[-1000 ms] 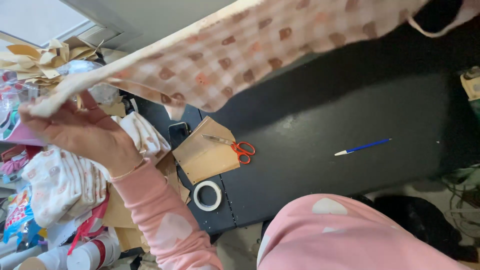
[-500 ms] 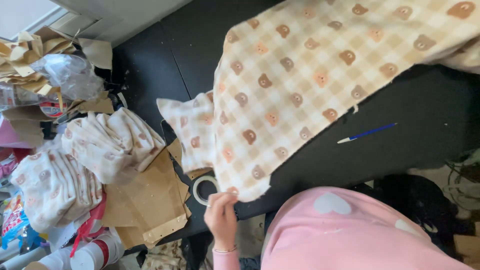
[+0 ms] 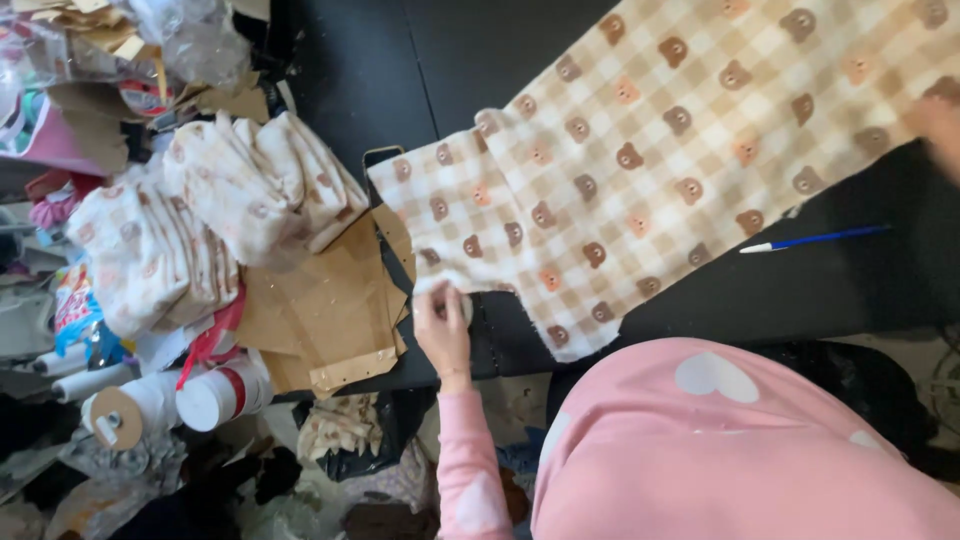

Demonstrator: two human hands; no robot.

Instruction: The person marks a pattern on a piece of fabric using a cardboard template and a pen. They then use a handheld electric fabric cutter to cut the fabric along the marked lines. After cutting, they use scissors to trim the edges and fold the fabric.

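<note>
Left hand (image 3: 441,325) low, fingers curled, pink sleeve; right hand (image 3: 940,125) blurred at frame edge.

colourful printed packet (image 3: 75,305) at left edge, crumpled clear plastic bag (image 3: 195,40) top left

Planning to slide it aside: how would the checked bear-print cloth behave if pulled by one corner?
The checked cloth would likely go floppy: it lies flat with soft folds. It probably drags, not slides, and may snag the blue pen beside its edge.

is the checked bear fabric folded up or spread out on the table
Spread out: the checked fabric lies flat across the black table, its left hand at one edge.
</note>
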